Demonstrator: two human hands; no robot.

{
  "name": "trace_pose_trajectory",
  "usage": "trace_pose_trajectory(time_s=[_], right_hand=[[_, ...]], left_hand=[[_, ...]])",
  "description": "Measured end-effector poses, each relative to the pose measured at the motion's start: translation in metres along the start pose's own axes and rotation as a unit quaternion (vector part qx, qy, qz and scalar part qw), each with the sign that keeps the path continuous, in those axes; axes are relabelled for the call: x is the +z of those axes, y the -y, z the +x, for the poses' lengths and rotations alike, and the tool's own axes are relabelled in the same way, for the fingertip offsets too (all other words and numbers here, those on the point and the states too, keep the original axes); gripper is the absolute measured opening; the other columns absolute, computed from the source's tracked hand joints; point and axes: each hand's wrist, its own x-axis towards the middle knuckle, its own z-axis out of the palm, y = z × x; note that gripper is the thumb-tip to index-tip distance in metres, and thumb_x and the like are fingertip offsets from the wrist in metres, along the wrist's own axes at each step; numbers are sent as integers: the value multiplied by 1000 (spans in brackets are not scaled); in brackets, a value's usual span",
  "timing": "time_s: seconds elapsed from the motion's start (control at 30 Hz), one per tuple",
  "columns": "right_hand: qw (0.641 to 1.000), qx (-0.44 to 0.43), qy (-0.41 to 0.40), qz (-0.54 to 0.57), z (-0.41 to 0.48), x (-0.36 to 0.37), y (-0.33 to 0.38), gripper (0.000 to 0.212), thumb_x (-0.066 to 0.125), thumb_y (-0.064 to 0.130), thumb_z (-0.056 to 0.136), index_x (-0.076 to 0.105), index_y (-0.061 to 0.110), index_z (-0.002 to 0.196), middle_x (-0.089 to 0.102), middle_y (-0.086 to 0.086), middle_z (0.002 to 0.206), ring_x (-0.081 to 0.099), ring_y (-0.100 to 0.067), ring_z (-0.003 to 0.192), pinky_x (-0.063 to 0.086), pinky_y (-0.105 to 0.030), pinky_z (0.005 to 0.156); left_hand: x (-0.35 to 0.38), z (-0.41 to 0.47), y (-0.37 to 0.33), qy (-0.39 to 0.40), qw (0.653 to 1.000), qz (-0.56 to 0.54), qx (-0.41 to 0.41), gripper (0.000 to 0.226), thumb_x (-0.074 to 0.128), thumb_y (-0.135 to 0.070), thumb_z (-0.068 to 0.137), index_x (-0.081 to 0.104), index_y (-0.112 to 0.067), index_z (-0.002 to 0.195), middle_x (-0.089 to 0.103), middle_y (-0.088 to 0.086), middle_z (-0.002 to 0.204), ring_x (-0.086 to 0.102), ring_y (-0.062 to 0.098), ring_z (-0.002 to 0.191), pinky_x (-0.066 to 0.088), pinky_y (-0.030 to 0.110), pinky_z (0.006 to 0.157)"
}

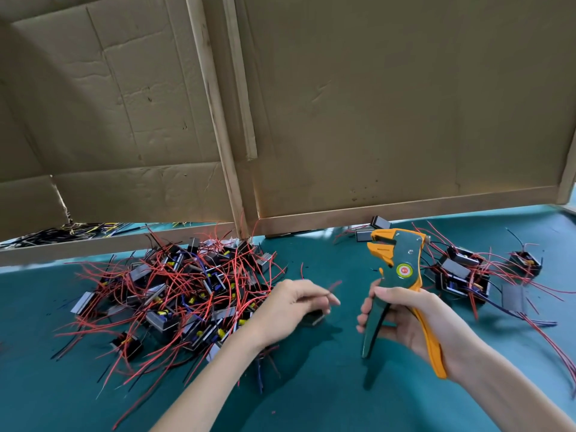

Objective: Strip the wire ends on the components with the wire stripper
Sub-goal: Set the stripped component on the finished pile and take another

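Observation:
My right hand (402,319) grips a green and orange wire stripper (400,269) by its handles, jaws up and pointing left. My left hand (296,304) hovers over the table with a blurred dark component (314,318) under its fingers and a red wire (335,285) near the fingertips; the hold itself is blurred. A big heap of black components with red wires (184,294) lies left of that hand. A smaller group of components (461,275) lies to the right of the stripper.
The table has a teal cover (311,385). Cardboard panels in wooden frames (374,120) stand along the back. Black and yellow wires (68,232) show beneath the left panel. Two loose components (372,229) sit by the panel's base.

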Motion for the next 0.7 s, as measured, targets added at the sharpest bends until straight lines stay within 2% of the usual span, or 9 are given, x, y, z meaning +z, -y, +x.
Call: trace_pose_trajectory(time_s=[0.07, 0.13, 0.27, 0.4, 0.57, 0.7], right_hand=[[999, -3, 31, -22, 1, -1, 1, 13, 77, 11, 68, 72, 6, 79, 63, -24, 78, 66, -38, 70, 57, -46, 68], [997, 7, 64, -41, 1, -2, 0, 26, 83, 19, 62, 71, 6, 81, 63, -24, 78, 65, -39, 72, 56, -49, 71], [989, 23, 123, -78, 0, 2, -6, 41, 91, 27, 59, 69, 5, 85, 64, -25, 79, 65, -41, 74, 55, -50, 73], [985, 29, 153, -79, -4, 8, -9, 38, 90, 24, 62, 68, 4, 85, 63, -28, 78, 65, -42, 72, 55, -49, 71], [983, 22, 164, -77, -9, 14, -6, 28, 84, 18, 65, 68, 3, 82, 62, -28, 76, 65, -41, 70, 55, -50, 70], [984, 22, 159, -76, -9, 15, -5, 23, 79, 15, 66, 68, 3, 82, 61, -29, 75, 64, -41, 69, 55, -50, 69]], left_hand=[[-5, 1, -7, -62, 996, -58, 16, 21, 55, -6, 95, 71, -16, 103, 62, -2, 82, 59, -4, 75, 44, 11, 76], [-10, 1, -19, -123, 987, -90, 47, 24, 57, -4, 92, 70, -20, 105, 59, 1, 78, 57, -3, 71, 42, 9, 73], [-18, -4, -40, -183, 966, -176, 55, 22, 72, -7, 81, 79, -28, 84, 66, 3, 67, 56, 11, 61, 45, 20, 62], [-20, -8, -52, -185, 966, -172, 62, 16, 74, -6, 80, 77, -20, 74, 63, -2, 58, 51, 11, 53, 40, 15, 51], [-23, -10, -55, -158, 977, -128, 62, 14, 73, -7, 82, 73, -19, 74, 65, -8, 66, 53, 4, 58, 43, 15, 58], [-25, -10, -55, -128, 982, -131, 54, 13, 72, -6, 82, 72, -18, 76, 64, -12, 64, 50, 0, 55, 40, 11, 56]])
